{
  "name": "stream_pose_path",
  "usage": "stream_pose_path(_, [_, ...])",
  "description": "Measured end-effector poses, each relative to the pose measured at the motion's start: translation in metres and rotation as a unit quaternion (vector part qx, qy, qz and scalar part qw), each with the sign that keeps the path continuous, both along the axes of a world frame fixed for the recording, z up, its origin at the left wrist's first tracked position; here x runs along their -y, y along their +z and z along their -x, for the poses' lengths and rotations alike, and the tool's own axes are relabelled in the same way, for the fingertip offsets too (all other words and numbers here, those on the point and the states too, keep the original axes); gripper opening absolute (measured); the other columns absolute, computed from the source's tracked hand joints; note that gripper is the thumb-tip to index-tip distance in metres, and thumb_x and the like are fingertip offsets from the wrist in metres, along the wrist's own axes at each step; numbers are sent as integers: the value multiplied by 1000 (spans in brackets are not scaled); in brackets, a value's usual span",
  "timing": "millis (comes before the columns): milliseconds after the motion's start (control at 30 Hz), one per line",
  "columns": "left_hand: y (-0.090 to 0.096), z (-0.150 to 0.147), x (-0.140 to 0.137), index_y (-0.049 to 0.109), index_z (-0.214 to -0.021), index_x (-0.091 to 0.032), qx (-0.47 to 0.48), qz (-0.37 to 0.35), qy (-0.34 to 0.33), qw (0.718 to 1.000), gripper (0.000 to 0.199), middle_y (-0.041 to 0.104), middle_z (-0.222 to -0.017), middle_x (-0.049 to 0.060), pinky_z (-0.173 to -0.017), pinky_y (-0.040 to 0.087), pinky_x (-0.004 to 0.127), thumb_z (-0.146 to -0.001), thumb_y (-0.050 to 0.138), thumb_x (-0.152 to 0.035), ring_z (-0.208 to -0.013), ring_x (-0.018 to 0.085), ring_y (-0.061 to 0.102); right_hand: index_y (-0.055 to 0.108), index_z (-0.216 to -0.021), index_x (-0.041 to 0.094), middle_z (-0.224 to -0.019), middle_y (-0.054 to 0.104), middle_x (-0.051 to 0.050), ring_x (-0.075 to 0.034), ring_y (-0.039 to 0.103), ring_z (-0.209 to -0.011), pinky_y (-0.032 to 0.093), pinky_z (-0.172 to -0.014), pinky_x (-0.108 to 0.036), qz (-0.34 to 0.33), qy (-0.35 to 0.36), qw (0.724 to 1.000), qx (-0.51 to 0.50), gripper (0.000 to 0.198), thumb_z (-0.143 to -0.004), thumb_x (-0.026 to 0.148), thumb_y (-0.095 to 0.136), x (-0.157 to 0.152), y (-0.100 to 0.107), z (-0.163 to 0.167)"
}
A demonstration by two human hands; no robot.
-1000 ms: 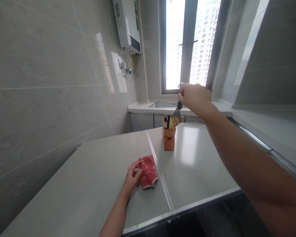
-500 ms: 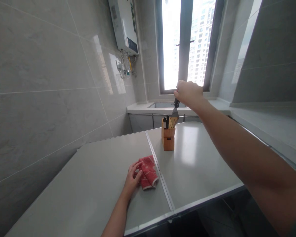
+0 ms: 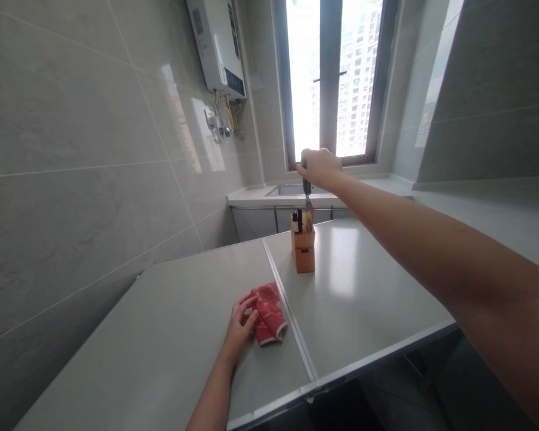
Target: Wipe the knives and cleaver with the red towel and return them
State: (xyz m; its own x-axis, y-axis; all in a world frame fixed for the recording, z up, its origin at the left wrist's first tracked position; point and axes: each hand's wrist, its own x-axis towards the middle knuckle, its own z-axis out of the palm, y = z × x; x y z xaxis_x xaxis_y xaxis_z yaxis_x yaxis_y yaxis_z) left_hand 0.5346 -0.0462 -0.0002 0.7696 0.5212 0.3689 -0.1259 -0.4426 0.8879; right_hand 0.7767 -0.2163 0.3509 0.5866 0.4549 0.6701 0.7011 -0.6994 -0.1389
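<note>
Above the wooden knife block [image 3: 304, 258], my right hand [image 3: 321, 167] is closed round the black handle of a knife [image 3: 308, 202]. Its metal blade points down, and the lower part is inside the block or hidden at the block's top. Two other handles, one black and one with a pale part, stick up from the block's left side. On the table, my left hand [image 3: 239, 326] has its fingers and thumb curled on the left edge of a folded red towel [image 3: 270, 316] with white trim.
The pale table [image 3: 184, 335] has a metal seam [image 3: 291, 317] running between its two halves. Behind it are a counter with a sink [image 3: 287, 190] and a window. A white water heater [image 3: 218, 48] hangs on the tiled left wall.
My right hand has moved left with the knife, which now stands more upright and lower at the block, with less blade showing. My left hand stays on the towel.
</note>
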Motion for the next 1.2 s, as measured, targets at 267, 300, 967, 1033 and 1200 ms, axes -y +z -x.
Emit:
stream_pose_path(267, [-3,1,-3,64,-113,-22,3,3,-9,1000,36,46,-130,10,-86,49,33,-82,58,-41,-117,26,50,57,-105,14,-95,63,-14,-24,57,-82,43,-64,-35,-14,-11,1000,-26,32,-90,38,44,8,-10,-25])
stream_pose_path(300, [-4,1,-4,64,-113,-22,4,1,-11,1000,36,46,-130,10,-86,49,33,-82,58,-41,-117,26,49,57,-106,14,-95,63,-15,-24,57,-82,43,-64,-35,-12,-8,999,-32,33,-90,40,44,8,-10,-27])
stream_pose_path(967, [-2,2,-2,67,-107,-21,15,29,-7,999,32,48,-128,11,-84,49,32,-80,61,-38,-114,26,52,54,-109,18,-105,65,-15,-31,61,-96,48,-76,-42,70,-38,990,-112,36,-90,44,39,-6,-46,-45])
stream_pose_path(1033, [0,2,-2,67,-107,-21,13,28,-6,999,32,48,-128,11,-83,50,32,-80,61,-38,-114,26,52,54,-109,18,-104,65,-16,-31,61,-94,49,-75,-42,78,-29,989,-119,35,-90,44,39,-7,-50,-47])
stream_pose_path(1200, [3,3,-1,67,-106,-20,11,27,-6,1000,33,48,-128,12,-82,49,32,-80,61,-39,-113,26,53,54,-109,19,-106,64,-16,-31,61,-95,49,-75,-42,77,-31,988,-127,35,-90,43,39,-7,-60,-52])
